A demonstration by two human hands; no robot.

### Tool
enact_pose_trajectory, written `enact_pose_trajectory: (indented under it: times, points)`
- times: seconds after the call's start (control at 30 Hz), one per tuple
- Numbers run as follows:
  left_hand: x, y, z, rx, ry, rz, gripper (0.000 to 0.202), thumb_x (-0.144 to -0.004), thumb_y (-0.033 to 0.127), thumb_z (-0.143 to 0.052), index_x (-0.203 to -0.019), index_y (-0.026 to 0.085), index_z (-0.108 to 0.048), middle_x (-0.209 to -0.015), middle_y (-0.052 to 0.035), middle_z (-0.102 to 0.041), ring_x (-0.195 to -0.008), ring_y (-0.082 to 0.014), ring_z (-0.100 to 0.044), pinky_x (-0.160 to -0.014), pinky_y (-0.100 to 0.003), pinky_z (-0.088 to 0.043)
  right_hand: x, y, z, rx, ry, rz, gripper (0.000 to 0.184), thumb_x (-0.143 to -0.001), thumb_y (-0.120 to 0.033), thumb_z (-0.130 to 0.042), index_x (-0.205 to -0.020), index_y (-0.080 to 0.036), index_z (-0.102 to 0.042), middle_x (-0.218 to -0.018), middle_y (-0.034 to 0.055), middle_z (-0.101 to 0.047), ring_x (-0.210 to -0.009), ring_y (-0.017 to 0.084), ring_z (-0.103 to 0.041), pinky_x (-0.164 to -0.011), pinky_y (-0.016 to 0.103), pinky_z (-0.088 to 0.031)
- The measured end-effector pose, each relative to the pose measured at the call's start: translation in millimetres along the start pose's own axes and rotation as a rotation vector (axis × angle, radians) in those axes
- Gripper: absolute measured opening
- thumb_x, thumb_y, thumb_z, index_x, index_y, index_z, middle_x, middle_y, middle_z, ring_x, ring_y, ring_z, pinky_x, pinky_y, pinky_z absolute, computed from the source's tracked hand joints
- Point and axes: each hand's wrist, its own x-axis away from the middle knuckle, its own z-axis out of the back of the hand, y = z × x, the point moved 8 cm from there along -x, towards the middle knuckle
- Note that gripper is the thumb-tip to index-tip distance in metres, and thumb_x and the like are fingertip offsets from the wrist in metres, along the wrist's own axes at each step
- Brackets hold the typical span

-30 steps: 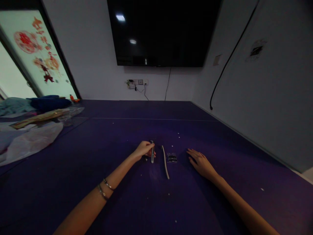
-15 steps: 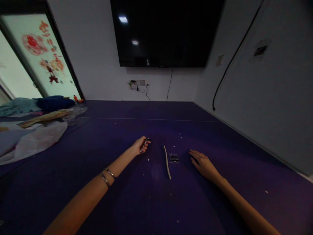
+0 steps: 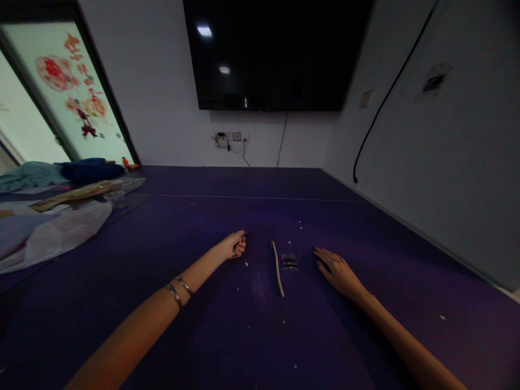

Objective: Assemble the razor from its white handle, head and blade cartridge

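Observation:
My left hand (image 3: 235, 244) is closed around a small dark and silvery tool (image 3: 234, 252). Its kind is mostly hidden by my fingers; a thin dark tip sticks out past the thumb. To the right of that hand, a short whitish length of cable (image 3: 278, 269) lies on the purple surface, apart from both hands. Beside the cable is a small clear packet (image 3: 290, 261) with dark pieces in it. My right hand (image 3: 333, 269) rests palm down on the surface, fingers stretched out, holding nothing, just right of the packet.
The purple tabletop (image 3: 182, 336) carries scattered white scraps. Clothes (image 3: 91, 170) and plastic wrapping (image 3: 69, 233) are heaped at the left. Behind stand a wall with sockets (image 3: 236, 137) and a large black screen (image 3: 276, 54). A black cable (image 3: 377, 111) hangs at the right.
My left hand has turned and dipped slightly, so less of the tool shows between the fingers. My right hand, the cable and the packet have stayed in place.

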Motion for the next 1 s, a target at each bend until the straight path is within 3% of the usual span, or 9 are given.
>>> enact_pose_trajectory:
  times: [0.57,0.8,1.0]
  points:
    - [-0.6,-3.2,-4.6,-0.045,0.018,-0.039,0.038,-0.093,0.038,-0.024,-0.061,0.019,-0.033,-0.039,0.0098,-0.025,-0.025,-0.0037,-0.021,-0.03,-0.013,-0.011,-0.6,-1.5,1.6,-0.007,-0.012,-0.001,0.042,-0.088,-0.03,-0.037,-0.124,-0.018,-0.054,-0.13,0.0103,-0.052,-0.122,0.025,-0.046,-0.101,0.047,-0.035]
    - [9.0,27.8,-13.9,-0.016,-0.036,-0.292,0.032,-0.088,0.04,-0.028,-0.076,0.017,-0.047,-0.043,0.0088,-0.032,-0.028,-0.0052,-0.027,-0.03,-0.015,-0.017,-0.8,-0.9,-0.4,-0.001,-0.031,-0.002,0.043,-0.089,-0.03,-0.036,-0.125,-0.015,-0.053,-0.131,0.0112,-0.052,-0.122,0.025,-0.045,-0.102,0.047,-0.035]
    - [24.6,49.5,-32.8,-0.034,-0.081,-0.48,0.022,-0.082,0.027,-0.035,-0.085,0.015,-0.053,-0.049,0.0063,-0.04,-0.035,-0.0066,-0.038,-0.032,-0.016,-0.025,-1.2,1.3,-3.0,0.002,-0.034,-0.002,0.043,-0.088,-0.031,-0.036,-0.125,-0.015,-0.053,-0.131,0.011,-0.052,-0.123,0.025,-0.044,-0.102,0.046,-0.034]
